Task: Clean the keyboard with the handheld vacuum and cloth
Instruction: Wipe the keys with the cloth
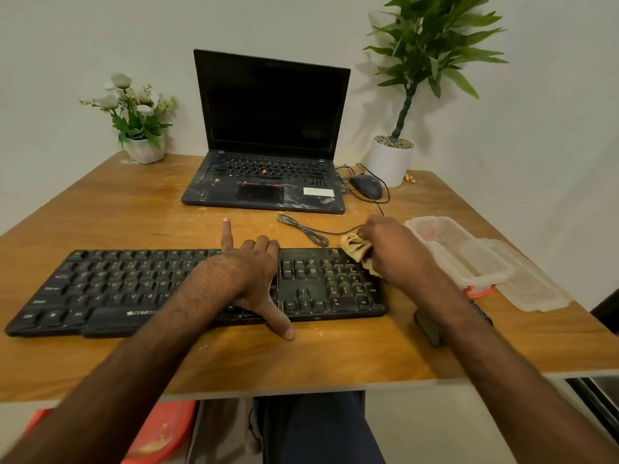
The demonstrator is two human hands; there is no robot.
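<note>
A black keyboard (110,289) lies along the front of the wooden table (134,202). My left hand (248,276) rests across its middle, forefinger stretched past the far edge, thumb over the near edge, the other fingers curled on the keys. My right hand (392,249) grips a crumpled tan cloth (356,249) and presses it on the number pad at the far right corner. A dark object (428,328), possibly the handheld vacuum, lies on the table under my right forearm, mostly hidden.
An open dusty laptop (268,135) stands behind the keyboard, with a mouse (366,185) and looped cables (301,227) to its right. Clear plastic containers (469,256) lie at the right. A flower pot (144,152) and a potted plant (390,162) stand at the back.
</note>
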